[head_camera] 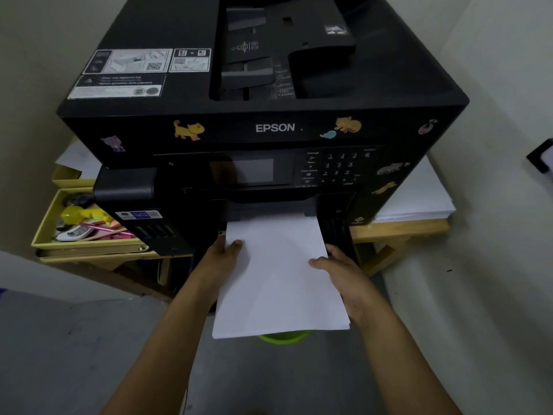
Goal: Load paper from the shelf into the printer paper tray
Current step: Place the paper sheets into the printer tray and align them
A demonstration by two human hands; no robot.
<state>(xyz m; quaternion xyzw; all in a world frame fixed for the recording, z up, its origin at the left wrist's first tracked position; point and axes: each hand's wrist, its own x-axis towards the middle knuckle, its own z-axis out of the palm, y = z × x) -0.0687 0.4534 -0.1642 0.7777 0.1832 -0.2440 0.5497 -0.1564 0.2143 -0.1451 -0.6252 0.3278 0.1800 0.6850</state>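
At the printer mouth, left hand and right hand fingers curled, gripping the paper stack edges.

My only view comes from the head camera, worn high and tilted steeply down and forward. It faces the front of the black Epson printer, close enough that the machine fills the upper frame. Both bare forearms reach in from the bottom edge. The wide lens bends the pale walls and grey floor at the margins.
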